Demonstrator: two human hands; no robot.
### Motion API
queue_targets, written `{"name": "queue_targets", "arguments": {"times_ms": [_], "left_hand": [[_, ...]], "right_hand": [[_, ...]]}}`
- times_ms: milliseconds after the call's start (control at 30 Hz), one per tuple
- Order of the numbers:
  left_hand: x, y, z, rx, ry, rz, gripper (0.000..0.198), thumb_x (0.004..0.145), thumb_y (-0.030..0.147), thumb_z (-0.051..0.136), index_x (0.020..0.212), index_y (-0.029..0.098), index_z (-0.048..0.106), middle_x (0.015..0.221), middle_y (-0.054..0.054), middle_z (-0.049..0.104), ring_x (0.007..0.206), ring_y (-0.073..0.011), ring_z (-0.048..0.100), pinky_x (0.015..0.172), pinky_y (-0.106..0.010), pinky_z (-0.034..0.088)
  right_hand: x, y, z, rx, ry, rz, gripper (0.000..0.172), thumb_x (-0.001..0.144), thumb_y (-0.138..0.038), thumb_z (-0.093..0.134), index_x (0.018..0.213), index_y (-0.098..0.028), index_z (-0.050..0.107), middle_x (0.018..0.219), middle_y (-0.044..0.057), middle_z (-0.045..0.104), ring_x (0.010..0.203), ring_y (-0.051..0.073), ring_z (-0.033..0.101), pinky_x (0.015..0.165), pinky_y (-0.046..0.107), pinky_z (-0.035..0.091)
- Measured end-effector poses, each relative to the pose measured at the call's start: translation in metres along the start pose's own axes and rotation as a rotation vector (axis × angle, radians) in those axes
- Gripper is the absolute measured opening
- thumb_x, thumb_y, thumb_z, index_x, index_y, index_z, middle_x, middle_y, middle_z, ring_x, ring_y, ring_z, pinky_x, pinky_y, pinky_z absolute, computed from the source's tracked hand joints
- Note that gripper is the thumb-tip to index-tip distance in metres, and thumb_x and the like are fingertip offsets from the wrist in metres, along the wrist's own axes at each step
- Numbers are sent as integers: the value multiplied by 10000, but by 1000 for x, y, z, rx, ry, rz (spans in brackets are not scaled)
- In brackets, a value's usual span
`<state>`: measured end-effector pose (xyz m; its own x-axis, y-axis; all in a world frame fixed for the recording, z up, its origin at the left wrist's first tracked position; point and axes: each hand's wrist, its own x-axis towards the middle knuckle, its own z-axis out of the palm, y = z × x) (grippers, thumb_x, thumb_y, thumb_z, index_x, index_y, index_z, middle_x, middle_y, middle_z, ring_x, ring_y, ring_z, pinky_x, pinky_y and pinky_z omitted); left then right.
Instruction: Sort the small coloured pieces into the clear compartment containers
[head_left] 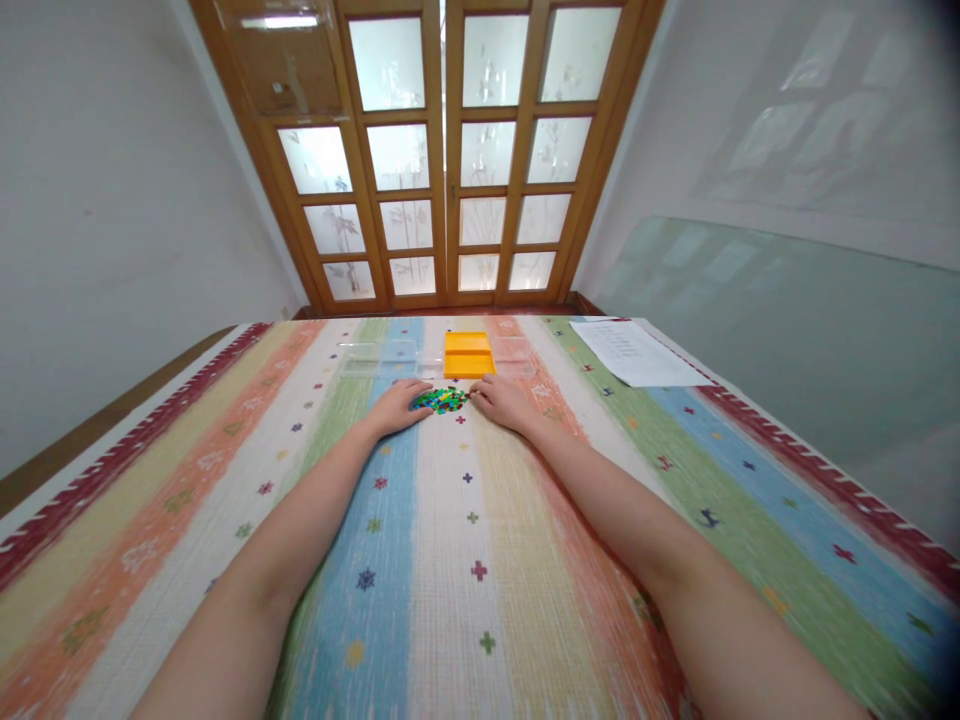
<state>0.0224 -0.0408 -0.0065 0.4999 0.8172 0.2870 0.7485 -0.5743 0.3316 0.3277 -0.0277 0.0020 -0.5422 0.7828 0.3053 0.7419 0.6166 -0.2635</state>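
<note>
A flat pile of small green, blue, yellow and dark pieces (445, 400) lies on the striped tablecloth (450, 520), between my two hands. My left hand (402, 406) rests at the pile's left edge, fingers apart and curved around it. At the right edge is my right hand (501, 400), its fingertips drawn together beside the pieces; whether they pinch a piece is too small to make out. Just beyond the pile sits a yellow tray (469, 342) with two compartments.
Clear plastic trays (379, 358) stand left of the yellow tray, and another clear one (514, 352) is at its right. A printed white sheet (637, 352) lies at the far right of the table. Wooden glass-paned doors (442, 115) rise behind.
</note>
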Motion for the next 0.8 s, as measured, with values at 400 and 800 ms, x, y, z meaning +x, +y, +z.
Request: {"name": "queue_targets", "arguments": {"times_ms": [400, 800], "left_hand": [[-4, -21, -6, -208, -25, 13, 579, 839, 279, 646, 1412, 200, 637, 1447, -88, 645, 1355, -288, 579, 1223, -462, 411], [0, -23, 8, -191, 55, 25, 389, 871, 259, 675, 1256, 228, 722, 1299, -78, 719, 1248, -267, 638, 1160, -462, 463]], "right_hand": [[-3, -12, -11, 13, -26, -35, 586, 975, -491, 688, 1474, -201, 586, 1258, 134, 691, 1122, 279, 638, 928, 348, 458], [-2, -18, -3, -56, 8, -36, 457, 1002, -491, 655, 1348, -192, 658, 1221, 147, 685, 1117, 278, 625, 924, 350, 459]]}}
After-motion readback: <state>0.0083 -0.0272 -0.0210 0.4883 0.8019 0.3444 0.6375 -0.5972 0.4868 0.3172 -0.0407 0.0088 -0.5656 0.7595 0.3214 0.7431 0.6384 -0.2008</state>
